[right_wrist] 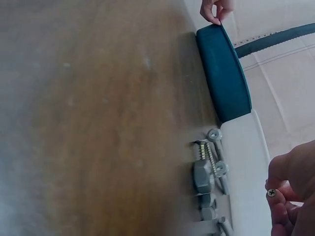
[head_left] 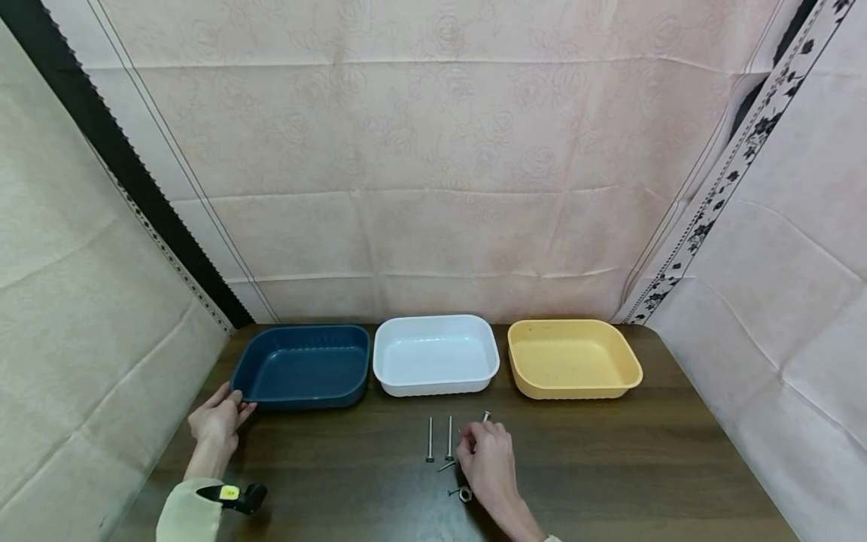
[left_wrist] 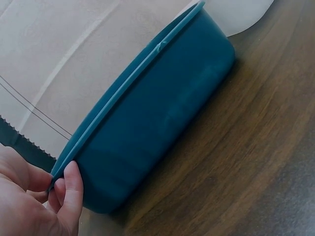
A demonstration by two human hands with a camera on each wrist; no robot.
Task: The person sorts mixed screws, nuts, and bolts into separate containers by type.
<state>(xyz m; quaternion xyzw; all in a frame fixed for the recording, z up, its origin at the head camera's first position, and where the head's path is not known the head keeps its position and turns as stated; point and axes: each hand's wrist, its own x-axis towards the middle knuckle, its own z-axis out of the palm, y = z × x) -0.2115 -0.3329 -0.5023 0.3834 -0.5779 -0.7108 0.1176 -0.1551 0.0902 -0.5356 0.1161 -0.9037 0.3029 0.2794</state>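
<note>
My left hand [head_left: 215,423] grips the rim of the dark blue tray [left_wrist: 147,118] at its near left corner, thumb and fingers on either side of the edge. Over the small hardware, my right hand [head_left: 489,459] pinches a cross-head screw [right_wrist: 271,192]; its head shows between thumb and fingers, while most of its shank is hidden. Left of this hand lie a long bolt [head_left: 430,440] and a second long bolt [head_left: 450,439]. Small screws [head_left: 446,466] and a hex nut [head_left: 465,494] are close by. Another bolt's end [head_left: 486,415] shows just beyond the fingers.
A white tray [head_left: 436,388] stands in the middle and a yellow tray [head_left: 576,393] on the right, in a row with the blue one along the back of the wooden table [head_left: 609,467]. Pale cloth [head_left: 440,150] hangs behind and at both sides.
</note>
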